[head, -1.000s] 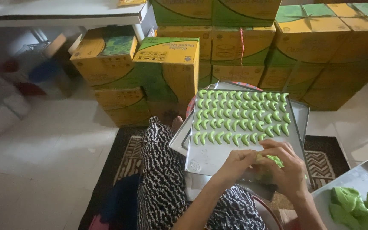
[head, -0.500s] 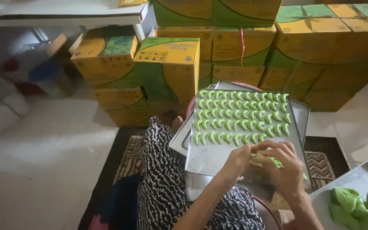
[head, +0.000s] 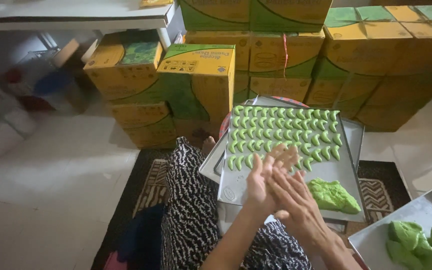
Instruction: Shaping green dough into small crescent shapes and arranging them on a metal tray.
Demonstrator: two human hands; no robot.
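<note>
My left hand (head: pixel 265 181) and my right hand (head: pixel 296 202) are pressed flat together, palm against palm, with the fingers stretched out. They hover over the near part of a metal baking tray (head: pixel 230 194). Anything between the palms is hidden. Rows of small green crescent-shaped dough pieces (head: pixel 286 127) fill the far half of the tray. A lump of green dough (head: pixel 332 196) lies on the tray just right of my right hand.
A second metal tray (head: pixel 376 237) at the lower right holds larger green dough lumps (head: pixel 418 240). Stacked yellow and green cardboard boxes (head: pixel 201 80) stand behind the tray. My legs in patterned black and white cloth (head: pixel 188 210) rest on a dark rug (head: pixel 146 190).
My hands have left the dough lump, moved slightly left, and come together palm to palm with fingers extended. The lump now shows uncovered on the tray.
</note>
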